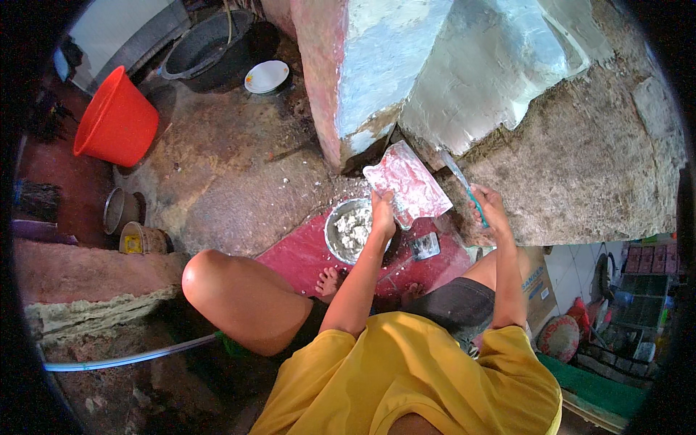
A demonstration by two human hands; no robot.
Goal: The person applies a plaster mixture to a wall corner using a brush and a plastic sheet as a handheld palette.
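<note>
My left hand [383, 212] is closed on the near left edge of a flat red board [417, 181], which is smeared with white paste. Held by its teal handle in my closed right hand [490, 206] is a knife-like tool [457, 172] with a long narrow blade. Its tip lies at the ragged lower edge of the wet grey-white coating [464, 87] on the wall; whether it touches I cannot tell. Partly behind my left wrist, a metal bowl [330, 245] holds white lumpy paste [353, 226]. A small dark flat piece [425, 246] with pale smears lies beside the board.
At the left stand a red bucket [119, 123], a black tub [206, 54], a white plate [266, 76] and a small tub [143, 239]. A rough ledge [580, 167] spans the right. Beyond my right knee are a cardboard box [540, 297] and a rack [638, 290]. White crumbs dot the floor.
</note>
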